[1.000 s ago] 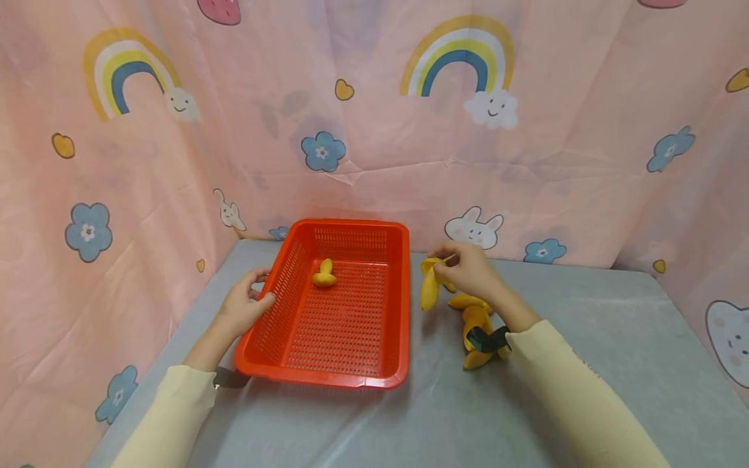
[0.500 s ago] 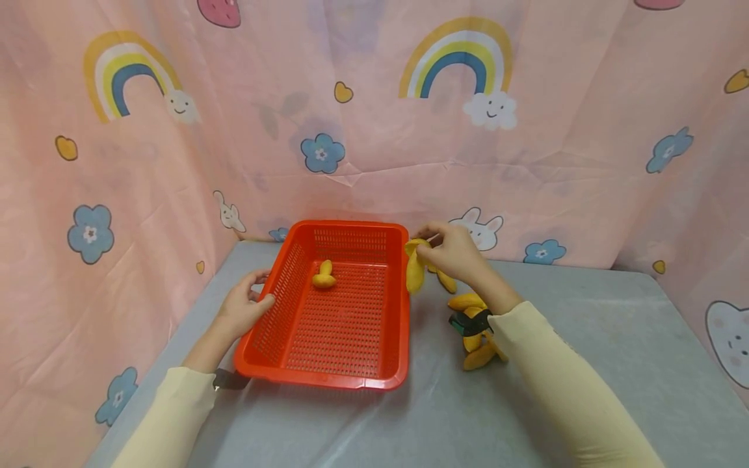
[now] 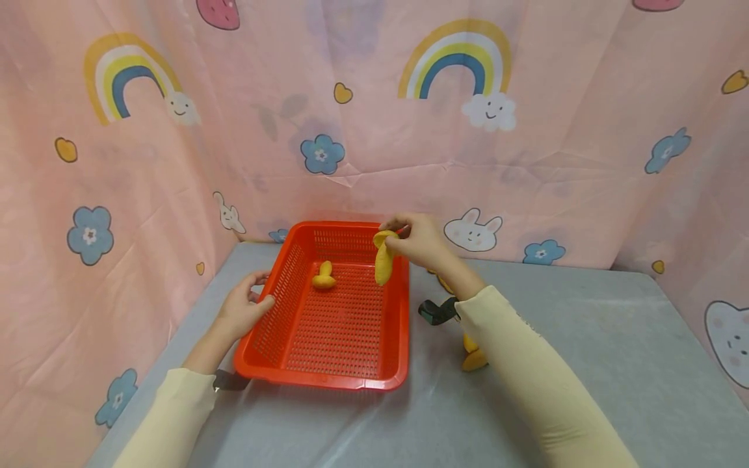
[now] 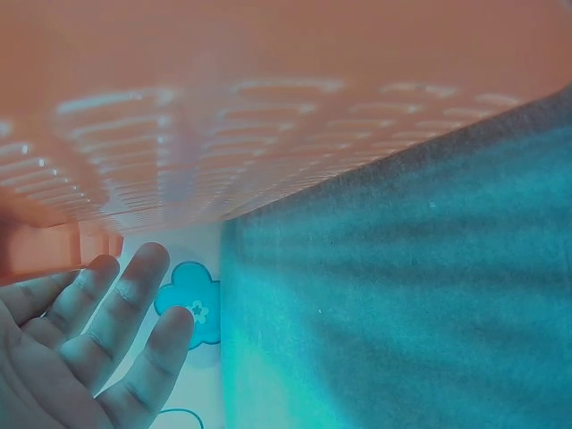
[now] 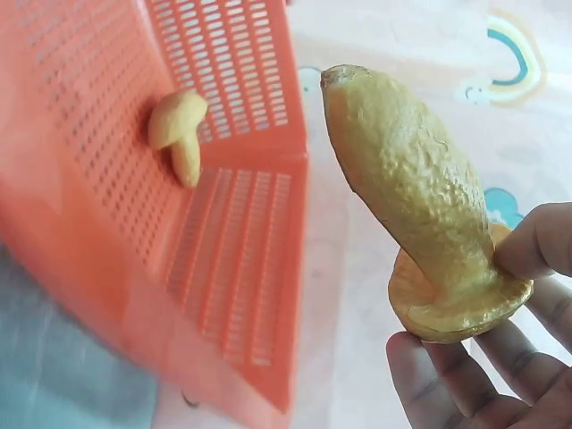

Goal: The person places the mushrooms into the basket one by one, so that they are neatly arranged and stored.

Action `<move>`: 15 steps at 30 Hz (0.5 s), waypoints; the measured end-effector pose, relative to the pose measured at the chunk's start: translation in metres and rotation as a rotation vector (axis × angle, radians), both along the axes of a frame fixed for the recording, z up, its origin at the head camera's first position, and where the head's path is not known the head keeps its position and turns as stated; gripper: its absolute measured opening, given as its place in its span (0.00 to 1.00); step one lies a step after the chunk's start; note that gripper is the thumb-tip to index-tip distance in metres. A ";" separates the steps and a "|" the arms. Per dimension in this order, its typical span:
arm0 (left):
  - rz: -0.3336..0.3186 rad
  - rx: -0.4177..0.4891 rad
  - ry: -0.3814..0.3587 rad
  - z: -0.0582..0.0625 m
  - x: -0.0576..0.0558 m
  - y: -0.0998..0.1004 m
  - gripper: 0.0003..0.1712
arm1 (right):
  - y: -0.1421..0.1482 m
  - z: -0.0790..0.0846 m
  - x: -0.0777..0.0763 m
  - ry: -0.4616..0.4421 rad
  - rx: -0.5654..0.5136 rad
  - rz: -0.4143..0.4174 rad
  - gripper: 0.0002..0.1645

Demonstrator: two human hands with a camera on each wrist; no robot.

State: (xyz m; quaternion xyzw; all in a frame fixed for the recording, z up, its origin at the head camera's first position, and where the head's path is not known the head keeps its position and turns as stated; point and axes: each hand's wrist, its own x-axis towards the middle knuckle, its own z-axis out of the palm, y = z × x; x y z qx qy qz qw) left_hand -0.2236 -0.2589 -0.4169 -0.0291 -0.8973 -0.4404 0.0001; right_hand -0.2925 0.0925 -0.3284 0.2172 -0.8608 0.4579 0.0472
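A red plastic basket (image 3: 316,377) with slotted walls stands on the grey table. My left hand (image 3: 236,309) holds its left rim, thumb over the edge and fingers outside; the left wrist view shows those fingers (image 4: 134,313) beside the wall. Above the basket's back right part, my right hand (image 3: 424,242) pinches a yellow toy mushroom (image 3: 383,265) by its cap, stem pointing down. The right wrist view shows the mushroom's wrinkled stem (image 5: 407,170) close up. One smaller yellow mushroom (image 3: 324,279) lies on the basket floor toward the back left.
Right of the basket, more yellow mushrooms (image 3: 474,359) lie on the table (image 3: 562,325), partly hidden by my right forearm. A dark wrist camera (image 3: 437,312) sits under the right cuff. A pink patterned curtain (image 3: 374,130) hangs behind and at both sides.
My right hand has carried the mushroom leftward, from the table beside the basket to over its right side. The left hand and basket have stayed put.
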 end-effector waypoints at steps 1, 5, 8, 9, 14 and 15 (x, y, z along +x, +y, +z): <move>0.000 0.000 0.000 0.000 0.000 0.000 0.32 | -0.004 -0.001 -0.001 0.003 -0.008 0.004 0.14; -0.001 -0.005 0.004 -0.001 -0.001 0.000 0.32 | -0.018 -0.004 -0.007 -0.013 -0.052 0.028 0.14; -0.001 -0.009 0.006 -0.001 0.000 0.000 0.32 | -0.028 -0.006 -0.010 -0.045 -0.073 0.035 0.15; 0.000 -0.009 0.004 0.000 0.000 0.000 0.32 | -0.032 -0.007 -0.012 -0.058 -0.079 0.034 0.14; 0.002 -0.014 0.000 -0.001 -0.001 0.000 0.33 | -0.047 -0.010 -0.019 -0.100 -0.088 0.021 0.15; 0.003 -0.016 0.001 -0.001 -0.001 0.000 0.33 | -0.050 -0.011 -0.020 -0.115 -0.093 0.019 0.14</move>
